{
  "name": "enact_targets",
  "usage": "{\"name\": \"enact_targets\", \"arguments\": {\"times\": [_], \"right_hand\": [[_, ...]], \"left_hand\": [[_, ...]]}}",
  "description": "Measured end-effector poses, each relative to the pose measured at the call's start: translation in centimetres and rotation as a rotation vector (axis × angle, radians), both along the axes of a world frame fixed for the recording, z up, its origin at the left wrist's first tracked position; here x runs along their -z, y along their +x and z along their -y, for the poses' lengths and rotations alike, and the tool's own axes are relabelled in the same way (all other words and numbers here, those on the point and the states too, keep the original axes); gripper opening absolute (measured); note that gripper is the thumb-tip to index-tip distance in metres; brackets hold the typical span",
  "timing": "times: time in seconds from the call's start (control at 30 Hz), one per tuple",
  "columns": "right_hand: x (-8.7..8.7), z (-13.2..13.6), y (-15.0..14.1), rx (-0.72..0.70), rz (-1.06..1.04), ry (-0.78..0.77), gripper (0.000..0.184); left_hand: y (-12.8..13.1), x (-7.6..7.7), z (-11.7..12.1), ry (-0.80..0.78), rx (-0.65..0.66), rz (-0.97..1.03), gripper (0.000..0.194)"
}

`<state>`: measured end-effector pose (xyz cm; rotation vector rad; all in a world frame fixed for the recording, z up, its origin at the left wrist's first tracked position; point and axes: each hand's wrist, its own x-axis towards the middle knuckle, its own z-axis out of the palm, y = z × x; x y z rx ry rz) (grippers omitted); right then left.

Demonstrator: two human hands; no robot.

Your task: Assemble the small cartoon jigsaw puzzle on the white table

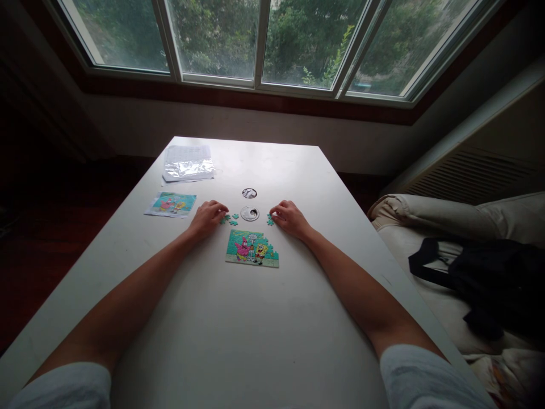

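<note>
A partly assembled jigsaw puzzle point(249, 250) with cartoon figures on a teal ground lies flat on the white table, its upper right corner stepped and unfilled. Beyond its left side are several loose teal puzzle pieces point(234, 222). My left hand point(208, 217) rests beside them, fingers curled down and closed at a piece under the fingertips. Right of the puzzle's top edge, my right hand point(290, 218) has its thumb and fingers pinched at a teal puzzle piece point(269, 222). Both hands' fingertips partly cover what they touch.
On the white table point(255, 335) lies a printed picture sheet point(172, 204) at the left. Behind it is a clear plastic packet on papers point(188, 163). Two round inserts point(250, 213) sit mid-table. A sofa with dark clothing point(489, 278) stands right; a window is ahead.
</note>
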<state>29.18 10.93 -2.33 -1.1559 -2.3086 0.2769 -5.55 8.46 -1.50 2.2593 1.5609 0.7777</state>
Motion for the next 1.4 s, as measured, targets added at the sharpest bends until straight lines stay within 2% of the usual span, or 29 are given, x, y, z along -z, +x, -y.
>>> {"name": "enact_targets", "arguments": {"times": [0.13, 0.3, 0.47, 0.77, 0.9, 1.17, 1.4], "right_hand": [[0.0, 0.0, 0.0, -0.001, -0.005, 0.0, 0.015], [0.0, 0.0, 0.0, -0.006, -0.008, -0.002, 0.015], [0.0, 0.0, 0.0, -0.005, 0.001, -0.013, 0.015], [-0.2, 0.1, 0.0, -0.002, 0.006, -0.01, 0.015], [-0.3, 0.2, 0.0, -0.001, 0.009, -0.013, 0.016], [-0.2, 0.1, 0.0, 0.002, 0.006, -0.019, 0.015], [0.0, 0.0, 0.1, 0.002, 0.001, -0.013, 0.015]], "left_hand": [[-1.3, -0.2, -0.7, -0.057, 0.057, 0.094, 0.024], [-2.5, -1.2, -0.5, -0.122, 0.211, 0.076, 0.021], [-2.8, -1.7, -0.3, -0.104, 0.304, 0.025, 0.024], [-2.2, -2.0, 0.3, -0.06, 0.327, -0.044, 0.018], [-2.0, -2.0, 0.3, -0.076, 0.328, -0.071, 0.022], [-1.9, -1.6, 0.2, -0.054, 0.314, -0.031, 0.023], [-1.5, -1.8, 0.4, -0.078, 0.391, -0.111, 0.026]]}}
